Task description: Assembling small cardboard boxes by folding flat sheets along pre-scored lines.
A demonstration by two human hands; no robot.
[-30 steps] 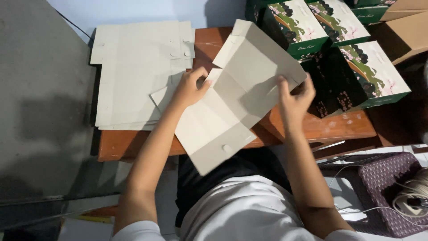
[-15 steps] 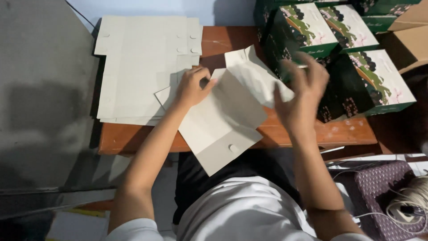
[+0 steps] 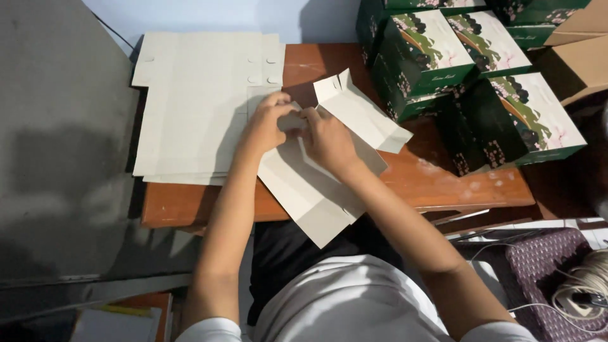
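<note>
A flat grey cardboard box blank lies on the brown wooden table, its near end hanging over the table's front edge. Both my hands press on its far part. My left hand pinches a fold near the middle of the blank. Right beside it, touching it, my right hand holds the card down. One panel with small tabs stands folded up to the right of my hands.
A stack of flat grey box blanks lies at the table's left. Several folded green printed boxes crowd the right side. A brown carton sits far right. A purple cloth with coiled cord is below right.
My right hand has come from the blank's right edge to the middle, beside my left hand. The blank now lies flatter on the table, with its right panel folded up.
</note>
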